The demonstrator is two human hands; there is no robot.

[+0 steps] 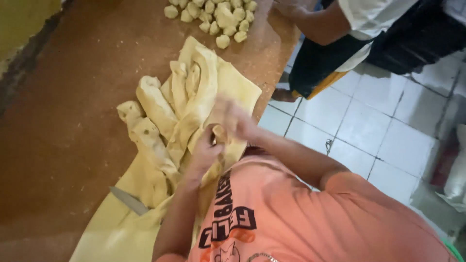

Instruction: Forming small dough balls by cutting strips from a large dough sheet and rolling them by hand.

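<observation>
A big pale yellow mass of dough [194, 97], folded and cut into thick strips, lies on a brown wooden table [73, 121]. My left hand [206, 151] and my right hand [234, 119] meet over its near edge. A small piece of dough [219, 133] is pressed between them. My right hand is blurred with motion. A flat sheet of dough [116, 233] spreads toward the lower left, and a knife [128, 200] rests on it, away from both hands.
A pile of several small dough lumps [218, 17] sits at the far end of the table. Another person [349, 29] in a white top and dark apron stands there, a hand on the table edge. White floor tiles [369, 126] lie to the right.
</observation>
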